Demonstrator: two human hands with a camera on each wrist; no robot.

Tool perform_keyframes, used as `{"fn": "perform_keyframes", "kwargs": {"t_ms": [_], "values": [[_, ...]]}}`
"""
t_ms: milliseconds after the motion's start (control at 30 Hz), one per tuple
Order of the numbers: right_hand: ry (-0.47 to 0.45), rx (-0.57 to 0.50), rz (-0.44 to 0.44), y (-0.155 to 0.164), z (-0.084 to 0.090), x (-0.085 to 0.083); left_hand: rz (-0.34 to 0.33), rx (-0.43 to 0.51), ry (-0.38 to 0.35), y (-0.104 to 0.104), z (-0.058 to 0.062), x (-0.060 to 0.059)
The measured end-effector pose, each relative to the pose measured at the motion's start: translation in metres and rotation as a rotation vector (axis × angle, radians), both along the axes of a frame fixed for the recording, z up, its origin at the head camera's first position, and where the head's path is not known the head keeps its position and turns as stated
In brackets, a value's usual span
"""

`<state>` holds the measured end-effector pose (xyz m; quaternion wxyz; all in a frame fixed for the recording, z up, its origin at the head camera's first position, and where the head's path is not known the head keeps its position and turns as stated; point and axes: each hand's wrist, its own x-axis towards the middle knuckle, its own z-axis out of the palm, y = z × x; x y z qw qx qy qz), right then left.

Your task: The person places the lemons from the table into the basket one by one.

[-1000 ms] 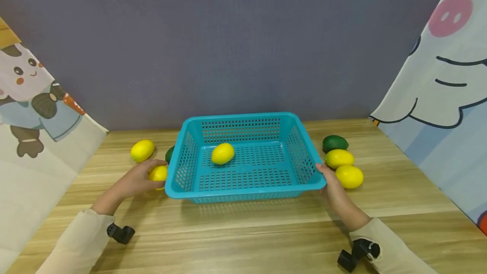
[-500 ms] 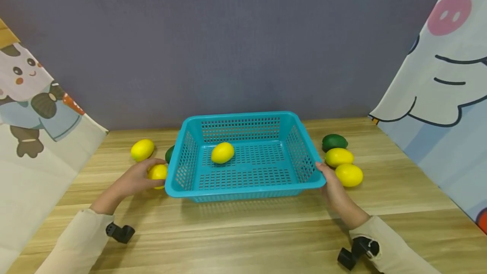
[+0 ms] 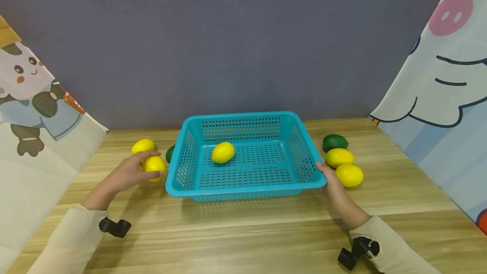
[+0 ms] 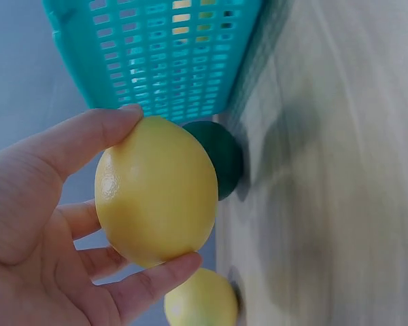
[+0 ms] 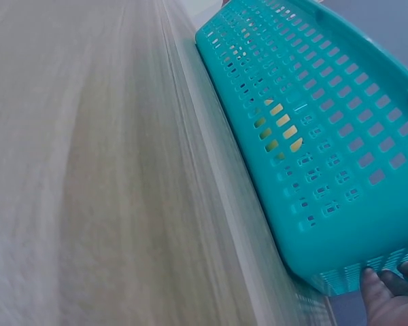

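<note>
Hands work at a turquoise basket that stands in the middle of a wooden table, seen from above and in front; the left hand has its thumb and fingers curled round a yellow lemon, just off the basket's left wall and, as far as the head view shows, lifted a little from the wood; the left wrist view confirms the hold, the lemon cupped between thumb above and fingers below, with the basket's perforated wall close behind it; the right hand rests at the basket's near right corner, its fingertips against the rim, though whether they curl under it or only press cannot be told from either view; one lemon already lies inside the basket, toward the back left of its floor; outside on the left sit another yellow lemon and a dark green fruit tucked against the basket wall; outside on the right, near the steadying hand, lie a green fruit and two more yellow lemons, the yellow pair touching; the step in hand looks like carrying the gripped lemon into the basket; the next move would seem to call for raising it over the left rim, moving it inward above the floor, and loosening the fingers, while the right hand keeps the basket from sliding.
</note>
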<state>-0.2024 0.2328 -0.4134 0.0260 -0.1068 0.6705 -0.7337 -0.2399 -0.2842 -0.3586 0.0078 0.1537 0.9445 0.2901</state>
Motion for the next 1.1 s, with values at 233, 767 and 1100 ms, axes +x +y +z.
{"fn": "perform_keyframes", "kwargs": {"t_ms": [233,767,1100], "values": [[-0.039,0.021,-0.035,-0.002,0.002,0.001,0.017,-0.021,0.009,-0.003,0.01,0.002],[-0.083,0.072,-0.095,-0.012,0.015,0.009,0.039,0.005,0.02,0.0,0.029,0.006],[-0.024,0.068,-0.073,-0.01,0.01,0.007,0.045,0.023,0.047,0.005,0.04,0.009]]}}
